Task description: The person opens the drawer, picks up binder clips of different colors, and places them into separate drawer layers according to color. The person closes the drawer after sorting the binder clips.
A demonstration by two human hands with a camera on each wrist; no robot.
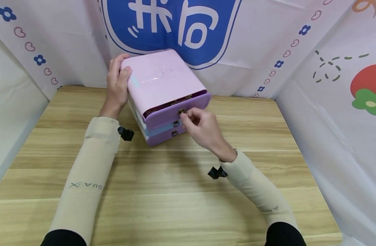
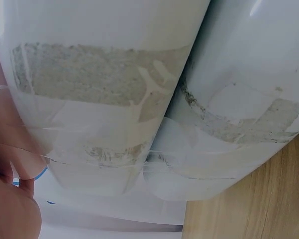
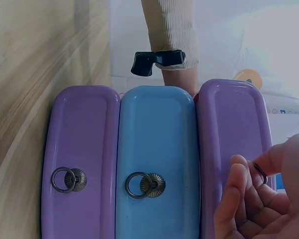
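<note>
A small three-tier drawer box with a pink top stands near the back of the table. My left hand grips its back left corner, thumb on the top. In the left wrist view, the box's white side carries strips of worn tape. My right hand pinches the ring pull of the purple top drawer. This drawer sticks out slightly, with a narrow gap under the pink top; its contents are mostly hidden. Below it are a blue drawer and a purple bottom drawer, each with a hanging brass-coloured ring.
Wood-grained table top extends in front of the box and to both sides. A white printed cloth with a blue emblem hangs close behind the box. More cloth stands along the right side. Small black devices sit at both wrists.
</note>
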